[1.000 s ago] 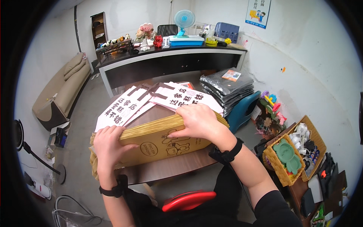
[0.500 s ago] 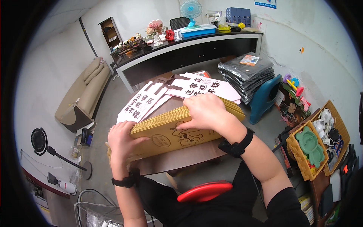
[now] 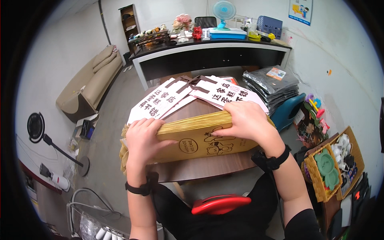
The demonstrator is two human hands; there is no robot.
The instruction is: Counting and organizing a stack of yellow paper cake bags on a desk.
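Note:
A thick stack of folded kraft paper bags [image 3: 192, 132] stands on its long edge at the near side of the brown table [image 3: 188, 172], its front printed with a round mark and a cartoon bear. My left hand [image 3: 142, 140] grips the stack's left end, thumb across the front and fingers over the top. Toward the right end, my right hand [image 3: 250, 124] is closed on it the same way. Behind the stack lie flat white paper bags with dark handles and black lettering, one pile of white bags [image 3: 160, 102] at left and another pile of white bags [image 3: 220, 92] at right.
Plastic-wrapped dark packs [image 3: 272, 86] are piled beyond the table's right side, beside a blue chair [image 3: 290, 112]. Woven baskets [image 3: 320, 176] stand at right. A red stool [image 3: 220, 204] shows between my legs. Farther off are a black desk [image 3: 208, 60] and a beige sofa [image 3: 92, 80].
The view has shifted, so the room sits differently in the picture. The stack looks more level along its top, and both hands have kept their grip on it.

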